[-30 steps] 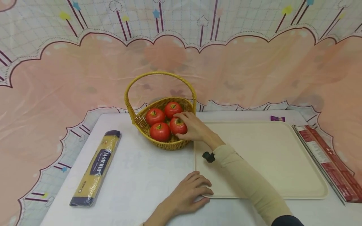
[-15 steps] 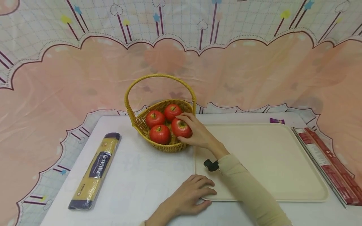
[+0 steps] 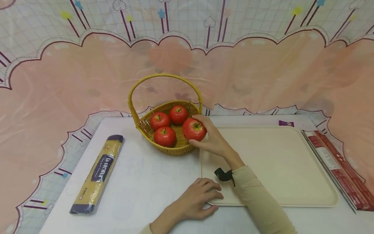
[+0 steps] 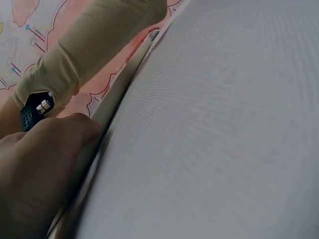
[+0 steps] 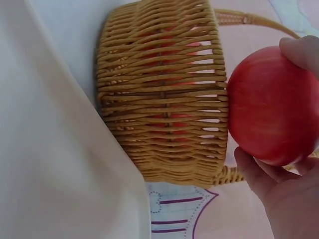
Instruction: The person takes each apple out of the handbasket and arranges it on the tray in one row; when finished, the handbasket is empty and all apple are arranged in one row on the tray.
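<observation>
A red apple (image 3: 194,129) is gripped between the thumb and fingers of my right hand (image 3: 212,138), at the right rim of the yellow wicker basket (image 3: 175,151). In the right wrist view the held apple (image 5: 274,107) sits just above the basket's rim (image 5: 219,89). Three more red apples lie inside the basket, one of them a front apple (image 3: 165,136). My left hand (image 3: 197,200) rests with relaxed fingers on the front left corner of the cream tray (image 3: 271,169). Seen from the left wrist, that hand (image 4: 45,159) lies along the tray's edge.
A long pack of spaghetti (image 3: 97,175) lies on the left of the white table (image 3: 140,182). Right of the tray is a red and white flat package (image 3: 339,169). A small purple wrapper (image 3: 286,123) lies behind the tray. A patterned cloth (image 3: 248,78) hangs behind.
My right hand has lifted the apple from among the others and carried it right to the basket's rim. The left hand stays at the tray's corner.
</observation>
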Action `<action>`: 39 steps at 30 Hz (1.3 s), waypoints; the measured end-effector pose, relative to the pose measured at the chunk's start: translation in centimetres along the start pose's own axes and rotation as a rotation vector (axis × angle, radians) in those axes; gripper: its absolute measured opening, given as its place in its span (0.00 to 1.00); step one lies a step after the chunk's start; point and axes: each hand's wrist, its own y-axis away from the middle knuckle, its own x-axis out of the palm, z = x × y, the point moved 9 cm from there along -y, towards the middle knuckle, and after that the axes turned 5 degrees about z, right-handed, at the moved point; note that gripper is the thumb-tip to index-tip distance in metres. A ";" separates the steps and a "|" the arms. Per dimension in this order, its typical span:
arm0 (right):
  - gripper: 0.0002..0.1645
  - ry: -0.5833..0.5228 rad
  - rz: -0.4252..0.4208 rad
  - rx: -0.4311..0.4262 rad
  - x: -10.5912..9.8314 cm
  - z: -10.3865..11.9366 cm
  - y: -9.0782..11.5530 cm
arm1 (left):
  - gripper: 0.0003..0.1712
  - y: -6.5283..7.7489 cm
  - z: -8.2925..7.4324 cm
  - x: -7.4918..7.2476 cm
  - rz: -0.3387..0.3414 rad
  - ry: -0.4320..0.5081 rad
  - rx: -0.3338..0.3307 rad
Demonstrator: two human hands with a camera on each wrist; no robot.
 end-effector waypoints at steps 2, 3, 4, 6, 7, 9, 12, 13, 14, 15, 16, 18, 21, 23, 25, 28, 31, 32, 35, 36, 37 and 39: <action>0.46 -0.015 -0.012 0.012 -0.1 -0.2 0.5 | 0.14 0.0 0.0 0.1 -0.001 0.008 0.000; 0.46 -0.023 -0.018 0.017 -0.2 -0.3 0.7 | 0.14 0.0 0.0 0.2 -0.001 0.013 -0.001; 0.47 -0.029 -0.024 0.019 -0.2 -0.4 0.9 | 0.14 0.0 0.1 0.2 0.000 0.021 -0.003; 0.47 -0.036 -0.031 0.019 -0.2 -0.5 1.2 | 0.14 0.0 0.2 0.3 0.002 0.027 -0.005; 0.47 -0.036 -0.035 0.015 -0.2 -0.5 1.3 | 0.14 0.1 0.2 0.4 0.004 0.030 -0.007; 0.47 -0.035 -0.037 0.008 -0.1 -0.3 1.5 | 0.14 0.2 0.3 0.4 0.006 0.035 -0.011; 0.46 -0.031 -0.039 0.007 -0.4 0.6 1.8 | 0.14 0.3 0.5 0.4 0.011 0.037 -0.011; 0.45 -0.030 -0.040 0.008 -0.6 1.0 1.9 | 0.14 0.3 0.5 0.3 0.010 0.035 -0.008; 0.44 -0.030 -0.039 0.011 -0.6 1.3 2.0 | 0.13 0.3 0.5 0.3 0.010 0.036 -0.008; 0.44 -0.029 -0.039 0.014 -0.8 1.6 2.1 | 0.13 0.3 0.5 0.3 0.012 0.040 -0.008; 0.44 -0.027 -0.039 0.015 -0.9 1.9 2.3 | 0.13 0.3 0.5 0.2 0.014 0.044 -0.009; 0.43 -0.025 -0.038 0.014 -1.1 2.2 2.5 | 0.13 0.3 0.4 0.2 0.014 0.053 -0.009; 0.43 -0.023 -0.034 0.001 -1.4 2.3 2.7 | 0.14 0.2 0.3 0.2 0.008 0.071 -0.010; 0.42 -0.020 -0.036 -0.009 -1.7 2.2 3.0 | 0.14 0.1 0.2 0.2 -0.006 0.079 -0.006; 0.42 -0.015 -0.046 -0.012 -2.1 2.0 3.2 | 0.14 0.0 0.1 0.2 -0.016 0.079 0.003; 0.42 -0.010 -0.067 -0.001 -2.7 1.5 3.6 | 0.14 -0.1 0.1 0.2 -0.021 0.080 0.016; 0.42 -0.011 -0.074 0.017 -3.1 0.9 3.7 | 0.14 -0.2 0.1 0.2 -0.021 0.081 0.018; 0.42 -0.011 -0.072 0.025 -3.1 0.7 3.7 | 0.14 -0.1 0.1 0.1 -0.022 0.079 0.015; 0.42 -0.010 -0.062 0.047 -3.1 0.3 3.6 | 0.14 0.0 0.2 0.1 -0.023 0.077 0.009; 0.42 -0.013 -0.058 0.055 -3.1 0.2 3.6 | 0.14 0.0 0.2 0.0 -0.023 0.074 0.008; 0.42 -0.016 -0.055 0.063 -3.1 0.1 3.5 | 0.14 0.1 0.2 0.0 -0.020 0.072 0.006; 0.42 -0.027 -0.051 0.068 -3.0 0.1 3.5 | 0.14 0.2 0.2 0.0 -0.016 0.067 0.000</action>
